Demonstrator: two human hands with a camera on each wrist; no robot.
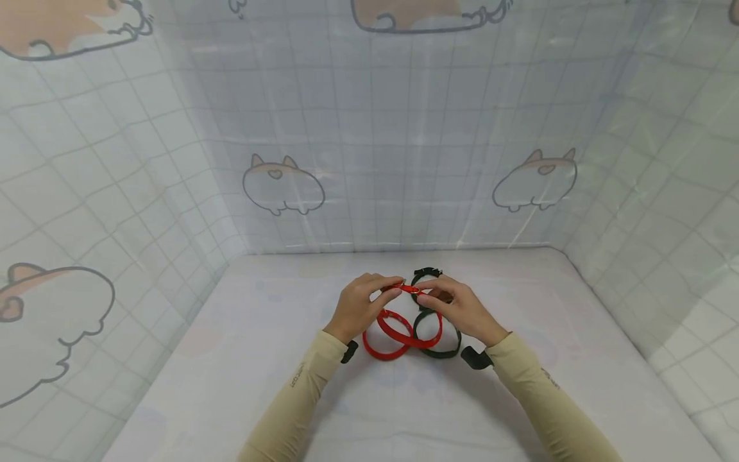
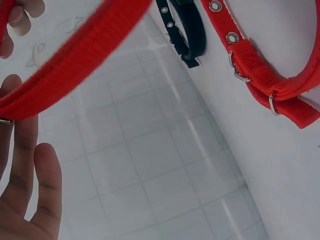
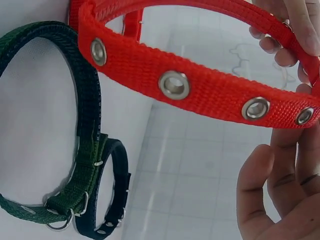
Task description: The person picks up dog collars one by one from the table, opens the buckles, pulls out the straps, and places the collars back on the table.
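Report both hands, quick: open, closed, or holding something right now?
Left hand: closed, pinching the raised red woven-fabric looped collar with metal eyelets.
Right hand: closed, pinching the same collar.

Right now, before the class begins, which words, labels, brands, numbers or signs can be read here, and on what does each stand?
None can be read.
Left sleeve: dark lettering, too small and blurred.
Right sleeve: dark lettering, likewise unreadable.
Red straps, dark green straps: no lettering visible.
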